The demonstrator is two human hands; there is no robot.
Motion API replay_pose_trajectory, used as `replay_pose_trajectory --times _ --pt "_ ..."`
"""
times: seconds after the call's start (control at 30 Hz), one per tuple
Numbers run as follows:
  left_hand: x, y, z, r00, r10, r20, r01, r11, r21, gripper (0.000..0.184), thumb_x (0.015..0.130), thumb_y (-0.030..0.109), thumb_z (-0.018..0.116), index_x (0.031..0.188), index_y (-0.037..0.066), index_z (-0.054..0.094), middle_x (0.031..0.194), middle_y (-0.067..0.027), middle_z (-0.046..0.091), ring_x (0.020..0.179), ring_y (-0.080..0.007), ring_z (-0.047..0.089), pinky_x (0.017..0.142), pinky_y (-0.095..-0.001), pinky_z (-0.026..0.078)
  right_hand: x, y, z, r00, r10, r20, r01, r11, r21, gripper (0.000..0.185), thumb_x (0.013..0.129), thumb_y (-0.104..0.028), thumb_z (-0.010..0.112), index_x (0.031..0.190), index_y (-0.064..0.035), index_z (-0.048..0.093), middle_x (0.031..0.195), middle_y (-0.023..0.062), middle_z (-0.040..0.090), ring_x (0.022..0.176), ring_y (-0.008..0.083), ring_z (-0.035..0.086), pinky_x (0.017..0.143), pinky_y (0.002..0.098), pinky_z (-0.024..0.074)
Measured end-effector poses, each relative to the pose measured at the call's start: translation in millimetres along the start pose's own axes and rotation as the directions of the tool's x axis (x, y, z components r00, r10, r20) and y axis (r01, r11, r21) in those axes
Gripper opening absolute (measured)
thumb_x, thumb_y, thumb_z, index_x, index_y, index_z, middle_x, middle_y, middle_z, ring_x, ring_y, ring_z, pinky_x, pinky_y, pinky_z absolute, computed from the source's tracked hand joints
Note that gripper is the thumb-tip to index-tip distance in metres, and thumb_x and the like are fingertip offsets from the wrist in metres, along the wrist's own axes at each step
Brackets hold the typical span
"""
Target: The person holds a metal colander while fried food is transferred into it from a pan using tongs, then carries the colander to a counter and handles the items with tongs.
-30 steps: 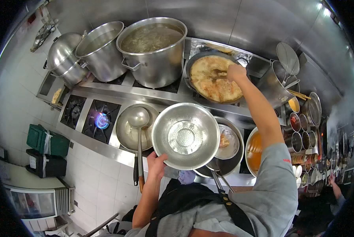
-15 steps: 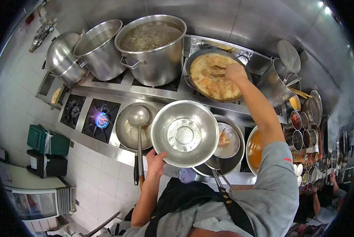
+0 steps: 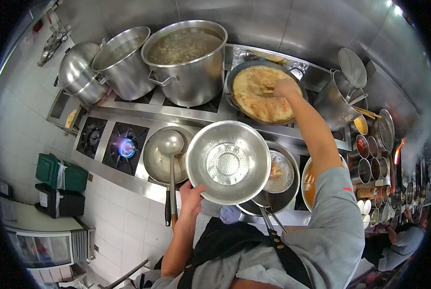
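Observation:
My left hand (image 3: 191, 196) grips the rim of a metal colander (image 3: 230, 190), tilted so that its perforated inside shows. My right hand (image 3: 287, 89) reaches over a wide dark pan (image 3: 231, 89) on the back burner. Its fingers are closed around something thin, perhaps a utensil, mostly hidden. Foamy, golden-brown food (image 3: 258, 77) fills that pan. Under and beside the colander are a ladle (image 3: 170, 142) lying across a wok (image 3: 151, 164), and a bowl-shaped strainer (image 3: 283, 180) with a pinkish-brown lump in it, over a dark pan (image 3: 296, 192).
A flame burns on the left front burner (image 3: 126, 147). Large stock pots (image 3: 186, 79) line the back left. To the right stand a pan of orange liquid (image 3: 309, 190), a pot with strainers (image 3: 338, 103) and several small containers (image 3: 362, 146). A co-worker (image 3: 400, 241) is at far right.
The browned food in the back pan has shifted under my right hand. The colander sits slightly farther right in view, still in my left hand. The co-worker at far right has changed posture.

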State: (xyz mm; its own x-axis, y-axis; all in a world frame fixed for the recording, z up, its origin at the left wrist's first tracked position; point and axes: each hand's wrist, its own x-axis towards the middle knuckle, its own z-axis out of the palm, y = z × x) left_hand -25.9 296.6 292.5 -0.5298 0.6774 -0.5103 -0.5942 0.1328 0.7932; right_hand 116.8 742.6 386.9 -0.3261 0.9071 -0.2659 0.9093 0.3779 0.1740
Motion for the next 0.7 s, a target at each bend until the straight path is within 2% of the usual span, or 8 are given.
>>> replay_pose_trajectory --times 0.27,0.37,0.47,0.57,0.7 --pt "4.1 -2.4 5.4 1.000 -0.008 -0.001 0.008 1.000 -0.014 0.033 0.069 -0.003 0.056 0.102 -0.006 0.057 0.094 -0.0123 0.062 0.078 -0.0219 0.064 0.067 -0.0353 0.054 -20.1 14.9 2.8 1.000 0.025 -0.005 -0.024 0.990 0.138 0.037 0.060 -0.018 0.078 0.093 -0.0029 0.068 0.099 0.0172 0.066 0.096 0.0283 0.063 0.078 0.0392 0.0510" --pt "3.9 0.6 10.5 1.000 0.000 -0.001 0.000 1.000 -0.006 0.033 0.069 -0.003 0.056 0.102 -0.007 0.057 0.094 -0.0122 0.062 0.078 -0.0221 0.064 0.067 -0.0357 0.055 -12.1 18.2 10.3 0.999 -0.013 -0.039 0.013 1.000 0.012 0.036 0.059 -0.016 0.076 0.092 -0.0032 0.068 0.097 0.0166 0.066 0.095 0.0279 0.064 0.077 0.0387 0.0517" --pt "4.4 -1.6 9.9 1.000 0.007 0.022 -0.007 1.000 -0.011 0.032 0.069 -0.003 0.056 0.101 -0.007 0.057 0.094 -0.0122 0.062 0.079 -0.0224 0.064 0.068 -0.0360 0.055 -20.9 9.3 6.9 1.000 0.003 -0.009 -0.003 0.999 0.035 0.037 0.061 -0.015 0.074 0.095 -0.0041 0.067 0.097 0.0164 0.066 0.095 0.0283 0.064 0.079 0.0381 0.0515" --pt "4.1 -3.0 11.6 1.000 -0.004 0.012 0.004 1.000 0.001 0.032 0.069 -0.004 0.056 0.101 -0.007 0.057 0.094 -0.0123 0.062 0.078 -0.0224 0.063 0.067 -0.0361 0.055 -1.7 4.5 25.9 0.984 0.026 -0.175 -0.009 0.995 0.095 0.034 0.063 -0.014 0.071 0.095 -0.0040 0.067 0.097 0.0171 0.066 0.095 0.0297 0.063 0.080 0.0384 0.0512" --pt "3.3 -3.1 7.5 1.000 -0.006 0.015 0.006 1.000 -0.013 0.032 0.069 -0.004 0.055 0.101 -0.007 0.057 0.093 -0.0126 0.062 0.077 -0.0219 0.063 0.066 -0.0357 0.054 -27.2 4.4 11.8 0.972 -0.028 -0.235 0.044 0.997 0.061 0.033 0.067 -0.015 0.068 0.098 -0.0032 0.065 0.102 0.0179 0.065 0.097 0.0307 0.062 0.081 0.0387 0.0508"
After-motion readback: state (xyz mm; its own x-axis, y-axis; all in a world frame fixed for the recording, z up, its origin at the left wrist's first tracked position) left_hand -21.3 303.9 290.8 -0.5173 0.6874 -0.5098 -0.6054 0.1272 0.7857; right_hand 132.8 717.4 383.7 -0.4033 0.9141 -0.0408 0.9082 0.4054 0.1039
